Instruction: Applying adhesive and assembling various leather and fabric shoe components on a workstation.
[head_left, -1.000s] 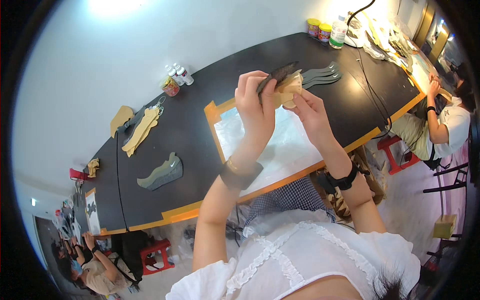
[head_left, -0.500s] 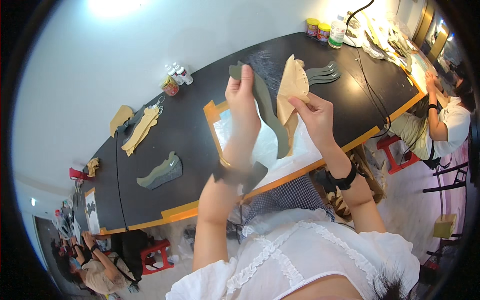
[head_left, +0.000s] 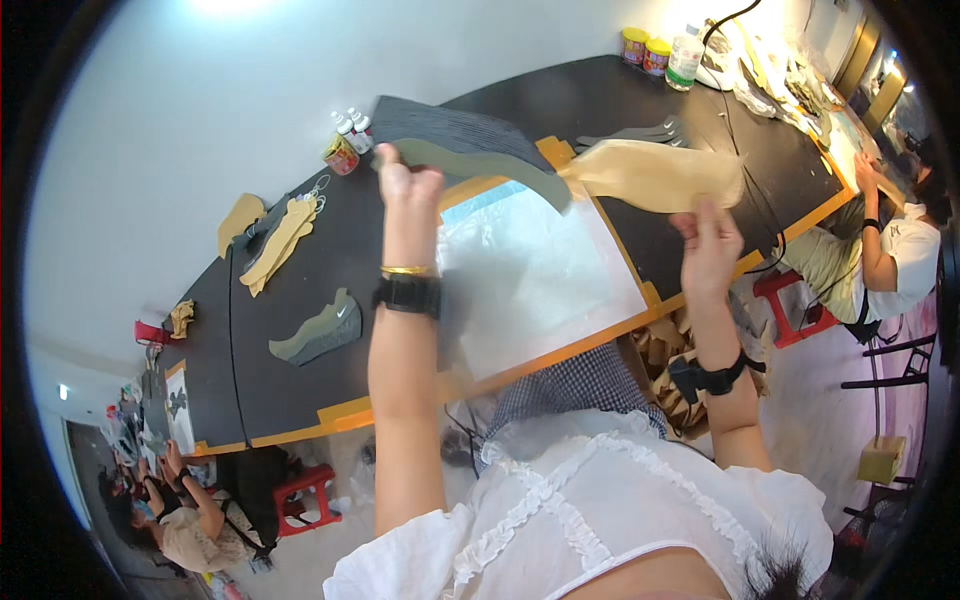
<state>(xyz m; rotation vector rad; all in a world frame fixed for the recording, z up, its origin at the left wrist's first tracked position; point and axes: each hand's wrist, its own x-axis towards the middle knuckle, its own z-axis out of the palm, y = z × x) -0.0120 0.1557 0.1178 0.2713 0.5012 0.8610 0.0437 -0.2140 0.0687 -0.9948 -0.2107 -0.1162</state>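
Note:
My left hand (head_left: 408, 185) grips one end of a long curved piece (head_left: 470, 140), dark grey ribbed fabric with an olive-green wavy edge. It is held up above the table. In my right hand (head_left: 710, 240) is a sheet of tan backing paper (head_left: 650, 172), pinched at its right end and stretched out sideways. The paper's left end meets the curved piece's tip; whether they are still stuck together there I cannot tell. Below lies a shiny white work sheet (head_left: 535, 275) bordered with orange tape. A similar grey and green piece (head_left: 318, 330) rests on the table to the left.
Tan strips (head_left: 280, 245) lie at the left, and stacked dark curved pieces (head_left: 640, 132) behind the paper. White bottles (head_left: 352, 128), a jar (head_left: 341, 155) and a clear bottle (head_left: 685, 60) stand along the back. A black cable (head_left: 745, 175) crosses the right side. Co-workers sit at both ends.
My hands have moved apart, the left one leftward and the right one rightward. The piece has swung round to show its ribbed side, and the crumpled paper is now stretched out.

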